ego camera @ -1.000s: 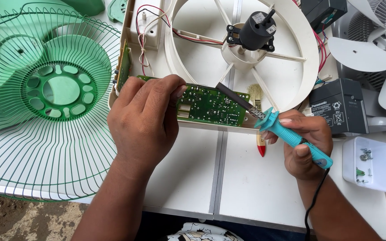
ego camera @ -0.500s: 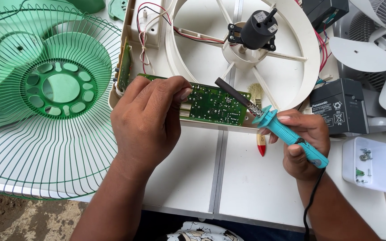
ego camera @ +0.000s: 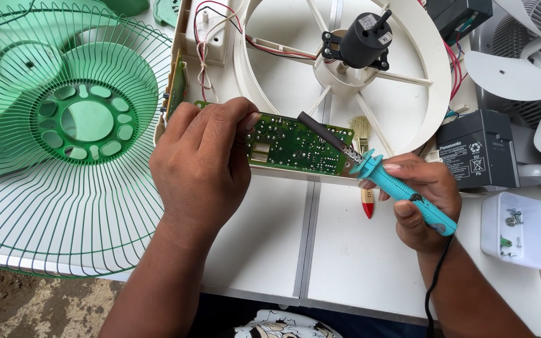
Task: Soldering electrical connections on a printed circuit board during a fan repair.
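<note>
We log: left hand (ego camera: 203, 168) curled over left end of green circuit board (ego camera: 295, 145), fingers pinching its edge. Board lies flat at lower rim of white fan housing (ego camera: 433, 81) on white desk (ego camera: 345, 250). Right hand (ego camera: 422, 199) wrapped around teal soldering iron (ego camera: 380, 172), dark tip resting on board top. We note black motor (ego camera: 363, 42) at housing centre, green wire fan guard (ego camera: 64, 144) left, black battery (ego camera: 478, 150) right, red-handled brush (ego camera: 364, 169) beneath iron, white tray (ego camera: 527, 247) holding screws.

Both forearms are bare, with no sleeves, watch, rings or gloves showing. The left hand (ego camera: 205, 164) and the right hand (ego camera: 424, 200) have short, trimmed nails. A black-and-white printed garment (ego camera: 283, 325) shows at the near edge.
</note>
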